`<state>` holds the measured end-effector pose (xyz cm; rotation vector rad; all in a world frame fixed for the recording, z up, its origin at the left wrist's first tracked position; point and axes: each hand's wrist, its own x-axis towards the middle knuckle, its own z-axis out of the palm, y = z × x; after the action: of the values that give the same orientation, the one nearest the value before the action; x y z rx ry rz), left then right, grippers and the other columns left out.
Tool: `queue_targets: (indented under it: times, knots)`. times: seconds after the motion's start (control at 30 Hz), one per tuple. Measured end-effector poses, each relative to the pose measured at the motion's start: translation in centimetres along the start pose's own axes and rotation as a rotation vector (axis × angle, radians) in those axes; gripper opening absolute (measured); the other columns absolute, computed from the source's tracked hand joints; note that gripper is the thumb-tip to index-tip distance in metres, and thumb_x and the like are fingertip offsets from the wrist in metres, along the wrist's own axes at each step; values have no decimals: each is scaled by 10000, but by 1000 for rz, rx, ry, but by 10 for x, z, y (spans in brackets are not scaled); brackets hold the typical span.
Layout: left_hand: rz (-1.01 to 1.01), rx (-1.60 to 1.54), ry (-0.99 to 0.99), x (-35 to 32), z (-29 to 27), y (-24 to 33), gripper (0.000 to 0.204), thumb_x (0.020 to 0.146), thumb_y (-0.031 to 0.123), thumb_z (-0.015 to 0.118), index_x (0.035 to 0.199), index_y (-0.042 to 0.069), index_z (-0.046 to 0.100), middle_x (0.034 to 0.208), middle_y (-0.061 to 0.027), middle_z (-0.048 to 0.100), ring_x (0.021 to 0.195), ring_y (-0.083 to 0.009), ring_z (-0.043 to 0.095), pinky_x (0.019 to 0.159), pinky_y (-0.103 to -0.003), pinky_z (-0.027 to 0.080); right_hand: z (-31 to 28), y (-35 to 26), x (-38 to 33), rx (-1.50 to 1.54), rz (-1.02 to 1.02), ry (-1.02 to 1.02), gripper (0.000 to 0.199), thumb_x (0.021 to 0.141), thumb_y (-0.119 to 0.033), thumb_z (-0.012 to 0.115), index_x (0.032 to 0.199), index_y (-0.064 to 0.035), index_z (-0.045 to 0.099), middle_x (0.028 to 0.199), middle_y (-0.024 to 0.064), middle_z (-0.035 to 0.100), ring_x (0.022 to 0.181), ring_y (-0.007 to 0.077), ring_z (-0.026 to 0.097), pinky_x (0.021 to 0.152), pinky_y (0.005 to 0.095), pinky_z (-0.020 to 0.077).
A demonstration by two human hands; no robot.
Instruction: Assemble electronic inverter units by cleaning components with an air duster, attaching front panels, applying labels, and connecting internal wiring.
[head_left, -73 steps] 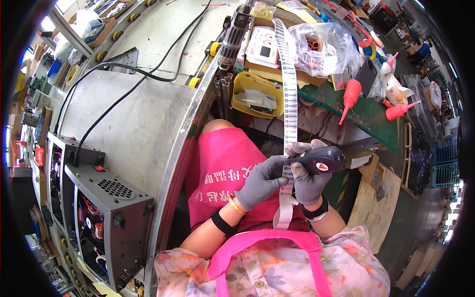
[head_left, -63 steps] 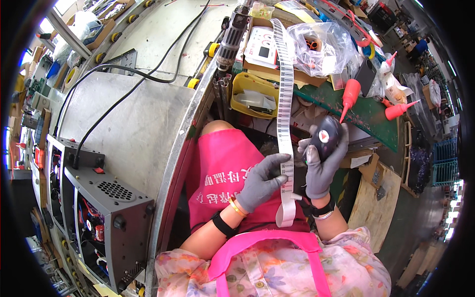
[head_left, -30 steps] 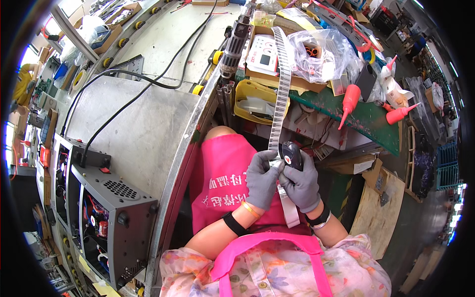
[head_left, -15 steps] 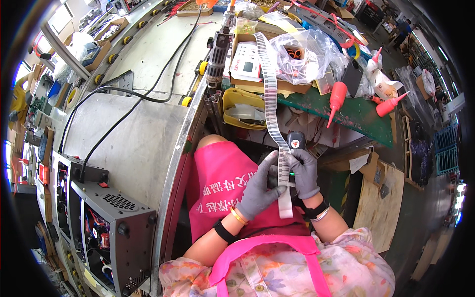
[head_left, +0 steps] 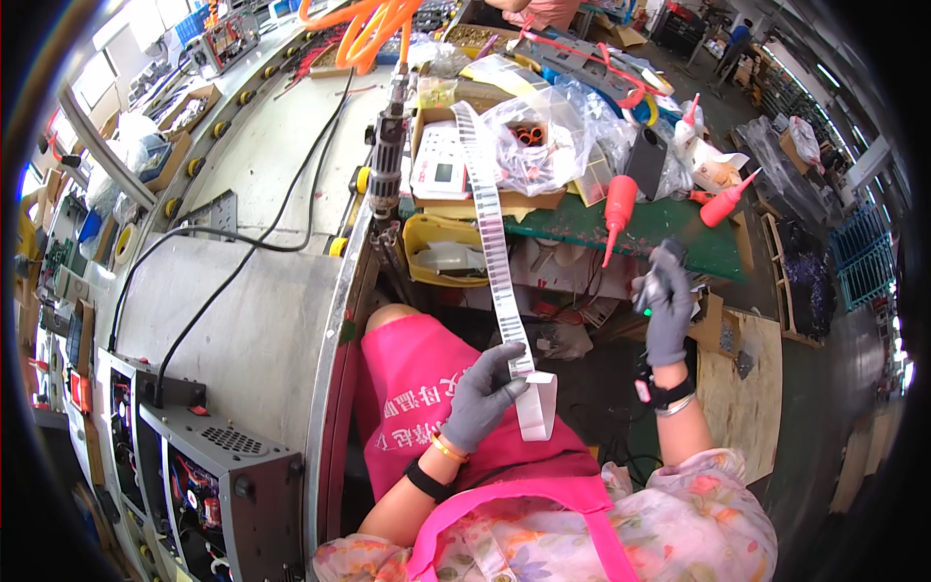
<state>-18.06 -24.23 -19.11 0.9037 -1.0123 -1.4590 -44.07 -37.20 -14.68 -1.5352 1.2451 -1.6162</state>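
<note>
A long strip of white barcode labels (head_left: 493, 252) runs down from the bench edge to my lap. Gloved in grey, my left hand (head_left: 482, 396) pinches the strip near its lower end, where a blank white tail folds over below the fingers. My right hand (head_left: 669, 315), also in a grey glove, is raised to the right of the strip and apart from it. Its fingers are closed around a small dark handheld device (head_left: 652, 288) with a green light; blur and the glove hide most of its shape.
Ahead is a cluttered green bench (head_left: 669, 233) with red squeeze bottles (head_left: 621, 209), plastic bags and a yellow bin (head_left: 427, 233). A power screwdriver (head_left: 386, 160) hangs upright beside it. On the left, grey metal cases (head_left: 233, 456) and black cables stand by a metal-topped line.
My right hand has left the label strip and moved right and up with the dark device in it. My left hand keeps its pinch, slightly lower and to the left.
</note>
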Motion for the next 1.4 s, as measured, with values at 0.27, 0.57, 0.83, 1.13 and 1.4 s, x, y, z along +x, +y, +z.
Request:
queue_targets:
  times: [0.27, 0.57, 0.83, 1.13, 1.4]
  knots:
    - [-29, -27, 28, -1, 0, 0, 493, 876, -45, 632, 1337, 4, 464, 1159, -63, 603, 1055, -134, 595, 929, -277, 492, -32, 33, 85, 11, 136, 78, 585, 868, 74, 576, 1400, -145, 466, 1181, 73, 569, 750, 142, 621, 639, 285, 556]
    - [25, -141, -36, -5, -3, -7, 551, 885, -37, 624, 1387, 26, 404, 1228, -64, 549, 1106, -141, 560, 955, -303, 476, -39, 66, 101, 392, 404, 39, 400, 880, -71, 669, 1247, -38, 513, 972, 88, 637, 759, 218, 666, 611, 329, 567]
    - [87, -45, 4, -2, 2, 1, 524, 895, -22, 625, 1375, 35, 422, 1174, -60, 596, 1050, -114, 585, 902, -281, 500, -51, 94, 125, -104, 95, 103, 519, 870, -81, 690, 1341, 4, 487, 1205, 97, 594, 1068, 200, 591, 929, 325, 477]
    - [38, -113, 4, -1, 1, -4, 408, 900, -8, 639, 1287, 19, 512, 1100, -38, 629, 1002, -96, 605, 884, -264, 509, 2, -7, 27, -125, -155, -261, 190, 949, -72, 567, 1126, -27, 620, 1078, 33, 627, 946, 108, 592, 864, 274, 489]
    - [29, -205, 29, -2, 2, -11, 416, 889, -9, 648, 1271, 14, 486, 1152, -58, 605, 1033, -112, 595, 901, -273, 506, 64, -39, -50, -101, -226, -865, 309, 840, -243, 733, 1028, -12, 652, 1024, 154, 652, 943, 293, 659, 812, 371, 534]
